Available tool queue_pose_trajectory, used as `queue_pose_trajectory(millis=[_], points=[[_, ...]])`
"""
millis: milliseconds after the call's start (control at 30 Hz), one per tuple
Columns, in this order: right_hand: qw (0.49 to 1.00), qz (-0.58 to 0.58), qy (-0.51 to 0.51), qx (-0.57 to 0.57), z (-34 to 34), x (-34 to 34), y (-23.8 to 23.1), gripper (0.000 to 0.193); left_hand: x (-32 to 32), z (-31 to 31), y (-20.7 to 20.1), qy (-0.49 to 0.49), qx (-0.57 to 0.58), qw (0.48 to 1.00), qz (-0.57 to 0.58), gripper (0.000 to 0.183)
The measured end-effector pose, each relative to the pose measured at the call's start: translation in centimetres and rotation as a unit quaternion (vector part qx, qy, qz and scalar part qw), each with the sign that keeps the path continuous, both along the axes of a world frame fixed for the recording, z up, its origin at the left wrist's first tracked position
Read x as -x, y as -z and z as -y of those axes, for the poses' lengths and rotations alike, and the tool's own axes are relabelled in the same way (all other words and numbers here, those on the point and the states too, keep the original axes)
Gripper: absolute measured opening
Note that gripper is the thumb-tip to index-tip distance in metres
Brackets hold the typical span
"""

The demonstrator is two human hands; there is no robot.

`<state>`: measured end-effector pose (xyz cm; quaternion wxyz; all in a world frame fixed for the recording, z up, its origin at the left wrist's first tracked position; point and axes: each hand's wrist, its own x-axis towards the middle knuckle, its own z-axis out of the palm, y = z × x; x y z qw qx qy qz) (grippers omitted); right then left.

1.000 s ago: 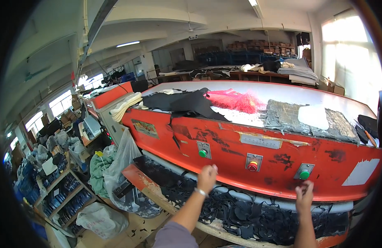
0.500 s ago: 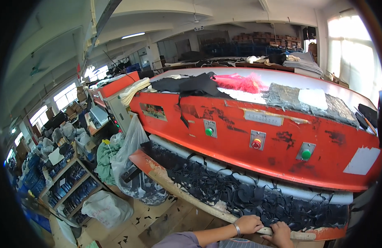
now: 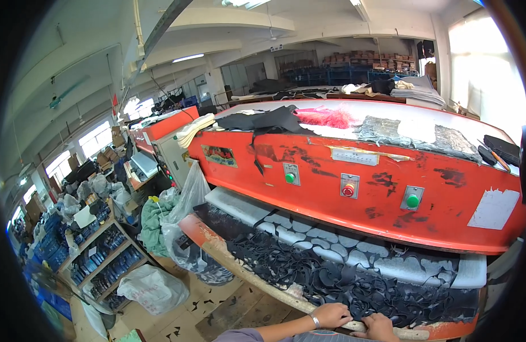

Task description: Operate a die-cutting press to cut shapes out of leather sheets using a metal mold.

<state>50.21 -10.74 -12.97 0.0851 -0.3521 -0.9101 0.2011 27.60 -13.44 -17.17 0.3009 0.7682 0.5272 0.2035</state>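
At the lower edge, my left hand, with a metal band at the wrist, curls its fingers over the worn, pale front edge of a red machine's tray. Close beside it on the right, my right hand closes on the same edge. Tangled black scrap strips fill the tray just beyond both hands. Behind the scraps, a white board sticks out from under the red machine body. Black material with rounded outlines lies across that board.
The machine front has green buttons and a red button. On its top lie black cloth, red fluffy material and a grey sheet. Left stand a clear plastic bag, a white sack and loaded shelves.
The white board has come out further from under the machine, showing more of the rounded outlines. My hands stay on the tray edge. The view has shifted slightly.
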Motion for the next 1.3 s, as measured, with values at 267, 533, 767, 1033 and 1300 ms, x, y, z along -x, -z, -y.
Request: queue_pose_trajectory(millis=[267, 533, 767, 1033, 1300], points=[[0.986, 0.064, -0.104, -0.113, -8.2, -0.5, -5.1, 0.026, 0.5, 5.8, 4.2, 0.014, -0.029, 0.999, 0.017, 0.023], [0.862, 0.136, -0.297, -0.388, -23.1, 5.2, -5.4, 0.032, 1.0, 6.3, 0.7, 0.014, 0.052, 0.998, 0.037, 0.018], [0.820, 0.205, -0.423, -0.328, -25.8, 8.4, -3.2, 0.021, 0.8, 8.2, 0.7, -0.031, 0.025, 0.996, 0.084, 0.016], [0.850, 0.060, -0.452, -0.263, -28.2, 5.6, -0.1, 0.010, 1.8, 8.1, 2.3, -0.004, -0.036, 0.993, 0.111, 0.017], [0.973, -0.049, 0.075, -0.213, -29.1, -1.4, -6.8, 0.016, 7.1, 3.6, -3.1, -0.192, -0.111, 0.946, 0.236, 0.013]])
